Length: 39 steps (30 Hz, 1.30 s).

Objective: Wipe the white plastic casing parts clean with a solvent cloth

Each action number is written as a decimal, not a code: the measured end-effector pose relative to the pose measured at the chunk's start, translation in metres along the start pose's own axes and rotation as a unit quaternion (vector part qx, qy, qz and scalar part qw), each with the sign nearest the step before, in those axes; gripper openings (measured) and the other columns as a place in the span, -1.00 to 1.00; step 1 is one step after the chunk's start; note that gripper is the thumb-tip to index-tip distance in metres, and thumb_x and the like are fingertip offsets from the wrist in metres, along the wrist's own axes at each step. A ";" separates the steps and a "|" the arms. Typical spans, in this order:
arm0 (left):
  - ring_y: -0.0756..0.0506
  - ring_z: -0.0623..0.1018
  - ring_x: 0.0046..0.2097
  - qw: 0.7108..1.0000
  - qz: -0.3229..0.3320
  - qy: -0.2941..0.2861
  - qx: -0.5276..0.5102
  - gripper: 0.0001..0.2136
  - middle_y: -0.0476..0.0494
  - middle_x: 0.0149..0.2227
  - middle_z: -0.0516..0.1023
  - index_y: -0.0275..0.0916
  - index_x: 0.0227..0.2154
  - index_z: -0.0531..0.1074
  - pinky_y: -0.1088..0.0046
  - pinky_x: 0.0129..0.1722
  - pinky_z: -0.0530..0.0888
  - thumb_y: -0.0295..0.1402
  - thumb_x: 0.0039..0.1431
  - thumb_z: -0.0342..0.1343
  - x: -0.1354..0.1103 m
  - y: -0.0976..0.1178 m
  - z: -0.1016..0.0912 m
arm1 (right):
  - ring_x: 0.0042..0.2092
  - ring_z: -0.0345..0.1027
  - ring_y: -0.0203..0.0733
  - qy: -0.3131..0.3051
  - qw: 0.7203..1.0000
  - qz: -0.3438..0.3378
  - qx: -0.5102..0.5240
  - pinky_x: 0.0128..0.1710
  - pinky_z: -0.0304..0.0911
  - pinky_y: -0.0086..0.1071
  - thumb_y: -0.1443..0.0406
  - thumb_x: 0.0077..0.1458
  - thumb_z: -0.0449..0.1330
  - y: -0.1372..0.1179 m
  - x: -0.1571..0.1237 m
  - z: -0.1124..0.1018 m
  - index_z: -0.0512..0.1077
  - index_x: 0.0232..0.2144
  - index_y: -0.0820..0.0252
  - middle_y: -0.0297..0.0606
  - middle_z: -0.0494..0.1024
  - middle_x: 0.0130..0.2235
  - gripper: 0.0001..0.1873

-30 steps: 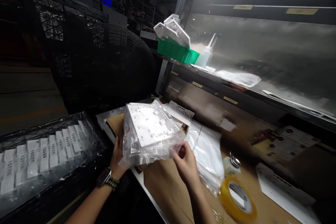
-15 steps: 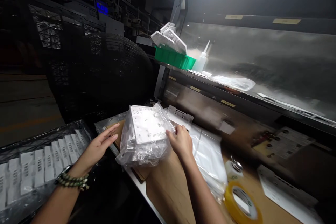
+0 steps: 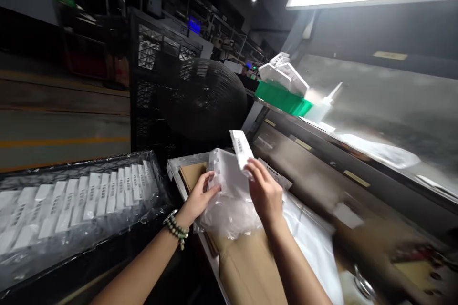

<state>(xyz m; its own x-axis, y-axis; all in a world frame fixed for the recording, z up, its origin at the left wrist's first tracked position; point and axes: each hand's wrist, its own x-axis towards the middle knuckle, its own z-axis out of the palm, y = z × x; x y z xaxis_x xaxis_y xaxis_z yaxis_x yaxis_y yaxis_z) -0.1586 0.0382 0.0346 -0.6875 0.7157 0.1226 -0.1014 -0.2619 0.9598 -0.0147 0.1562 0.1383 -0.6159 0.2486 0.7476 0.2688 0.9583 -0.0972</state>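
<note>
Head cam: narrow white slotted plastic plate point(image 3: 242, 148) sits tilted in the air, just above the clear crinkly plastic bag point(image 3: 229, 212) at the near-left end of the tabletop point(image 3: 172, 166). Right hand point(image 3: 265, 193) has its fingers point(image 3: 251, 167) pinched on the plate's lower end. Left hand point(image 3: 199, 198) seems to grip the bag's edge. Looks like one stiff piece being handled apart from the floppy bag, so the bag wants steadying. Brown cardboard sheet point(image 3: 246, 267) lies underneath, and a film-lined black crate point(image 3: 89, 195) of similar pieces sits left.

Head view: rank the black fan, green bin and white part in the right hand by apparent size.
black fan
green bin
white part
The last two are unsure: the part is nearer the camera.
</note>
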 end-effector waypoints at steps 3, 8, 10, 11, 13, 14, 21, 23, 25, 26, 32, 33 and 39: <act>-0.23 0.44 0.27 0.997 -0.049 0.013 -0.057 -0.43 -0.32 0.30 0.41 -0.21 0.25 0.28 0.21 0.26 0.38 -0.08 0.28 0.18 0.005 0.008 -0.004 | 0.07 0.57 -0.04 -0.140 0.990 -0.004 -0.001 -0.07 0.44 -0.29 0.54 0.13 0.14 -0.020 -0.001 0.011 0.57 -0.03 -0.06 -0.36 0.56 0.20 -0.51; -0.18 0.61 -0.05 0.984 -0.130 -0.037 -0.116 -0.55 -0.25 -0.01 0.62 -0.29 -0.01 0.50 0.08 0.06 0.53 0.02 0.32 0.13 0.037 0.019 -0.023 | 0.24 0.42 0.09 -0.327 0.919 0.107 0.194 0.24 0.30 -0.05 0.20 0.04 0.43 -0.014 0.019 0.000 0.56 0.08 -0.14 -0.28 0.47 0.28 -0.49; -0.15 0.61 -0.14 0.976 -0.173 -0.061 -0.115 -0.56 -0.20 -0.10 0.62 -0.28 -0.08 0.52 0.14 -0.04 0.56 0.04 0.29 0.16 0.054 0.021 -0.029 | 0.27 0.38 0.09 -0.321 0.892 0.199 0.247 0.28 0.25 -0.07 0.02 0.02 0.43 0.006 0.029 -0.005 0.54 0.11 -0.10 -0.26 0.50 0.25 -0.41; -0.14 0.61 -0.16 0.972 -0.195 -0.070 -0.110 -0.56 -0.19 -0.11 0.62 -0.28 -0.09 0.52 0.16 -0.08 0.57 0.04 0.29 0.16 0.062 0.022 -0.031 | 0.26 0.39 0.08 -0.295 0.885 0.262 0.247 0.27 0.25 -0.10 -0.03 0.05 0.39 0.018 0.032 -0.005 0.55 0.09 -0.03 -0.23 0.55 0.21 -0.43; -0.14 0.60 -0.15 0.962 -0.242 -0.086 -0.094 -0.56 -0.19 -0.10 0.60 -0.27 -0.07 0.51 0.16 -0.10 0.57 0.04 0.29 0.16 0.075 0.024 -0.031 | 0.17 0.46 0.15 -0.241 0.865 0.383 0.216 0.17 0.34 -0.10 -0.07 0.12 0.31 0.042 0.032 -0.001 0.60 -0.04 0.18 -0.09 0.63 0.07 -0.47; -0.15 0.60 -0.13 0.957 -0.263 -0.095 -0.083 -0.56 -0.20 -0.08 0.60 -0.26 -0.06 0.51 0.15 -0.09 0.57 0.04 0.29 0.16 0.081 0.026 -0.030 | 0.11 0.50 0.20 -0.235 0.850 0.428 0.199 0.08 0.40 -0.09 -0.08 0.14 0.27 0.052 0.029 0.002 0.62 -0.13 0.26 0.00 0.66 0.00 -0.47; -0.14 0.60 -0.16 0.923 -0.358 -0.138 -0.045 -0.67 -0.18 -0.12 0.60 -0.27 -0.11 0.51 0.16 -0.12 0.58 -0.09 0.29 0.22 0.100 0.039 -0.011 | -0.12 0.58 0.05 -0.306 0.757 0.537 0.211 -0.27 0.45 -0.25 -0.18 0.17 0.19 0.072 0.007 0.022 0.57 -0.13 0.32 0.08 0.64 -0.01 -0.35; -0.10 0.59 -0.23 0.918 -0.363 -0.147 -0.069 -0.71 -0.14 -0.18 0.60 -0.28 -0.15 0.51 0.24 -0.20 0.59 -0.13 0.31 0.20 0.099 0.041 -0.010 | -0.19 0.57 0.01 -0.305 0.753 0.538 0.226 -0.29 0.42 -0.28 -0.18 0.08 0.28 0.069 0.008 0.024 0.57 -0.20 0.31 0.03 0.67 -0.12 -0.36; -0.08 0.59 -0.27 0.919 -0.352 -0.148 -0.099 -0.73 -0.12 -0.22 0.59 -0.29 -0.17 0.51 0.30 -0.26 0.58 -0.15 0.34 0.18 0.096 0.042 -0.011 | -0.27 0.55 -0.04 -0.288 0.752 0.538 0.250 -0.35 0.39 -0.32 -0.15 0.01 0.35 0.063 0.009 0.025 0.55 -0.27 0.29 -0.04 0.67 -0.25 -0.41; -0.07 0.58 -0.28 0.921 -0.343 -0.145 -0.113 -0.73 -0.11 -0.23 0.59 -0.29 -0.17 0.50 0.32 -0.27 0.58 -0.15 0.34 0.17 0.093 0.043 -0.013 | -0.32 0.53 -0.08 -0.271 0.752 0.539 0.265 -0.38 0.36 -0.34 -0.12 -0.02 0.38 0.059 0.009 0.025 0.53 -0.30 0.27 -0.08 0.66 -0.30 -0.44; -0.13 0.65 -0.25 0.936 -0.285 -0.117 -0.168 -0.72 -0.21 -0.22 0.65 -0.33 -0.10 0.50 0.25 -0.19 0.61 -0.19 0.34 0.10 0.069 0.047 -0.032 | -0.32 0.50 -0.17 -0.127 0.768 0.506 0.371 -0.40 0.37 -0.37 0.08 -0.03 0.37 0.010 -0.001 0.023 0.33 -0.13 0.12 -0.21 0.60 -0.16 -0.51; -0.16 0.66 -0.25 0.940 -0.273 -0.112 -0.172 -0.71 -0.25 -0.23 0.67 -0.35 -0.09 0.50 0.24 -0.19 0.62 -0.22 0.30 0.11 0.063 0.047 -0.036 | -0.25 0.52 -0.15 -0.107 0.772 0.492 0.387 -0.34 0.41 -0.35 0.09 -0.05 0.38 0.000 -0.005 0.023 0.30 -0.08 0.10 -0.21 0.58 -0.09 -0.47; -0.38 0.69 -0.14 0.967 -0.191 -0.055 -0.160 -0.46 -0.34 -0.25 0.72 -0.37 -0.03 0.50 0.13 -0.15 0.66 -0.16 -0.04 0.37 0.033 0.045 -0.059 | 0.25 0.33 0.04 -0.015 0.836 0.313 0.451 0.29 0.25 -0.09 0.10 0.05 0.36 -0.038 -0.031 0.024 0.22 0.19 0.09 -0.11 0.41 0.23 -0.29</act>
<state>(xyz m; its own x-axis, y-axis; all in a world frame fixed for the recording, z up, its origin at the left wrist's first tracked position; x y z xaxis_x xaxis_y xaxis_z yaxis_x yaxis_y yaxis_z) -0.2282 0.0123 0.0668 -0.4772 0.8595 -0.1833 -0.5622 -0.1383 0.8153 -0.0232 0.1154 0.1031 -0.5860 0.7309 0.3499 -0.1136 0.3535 -0.9285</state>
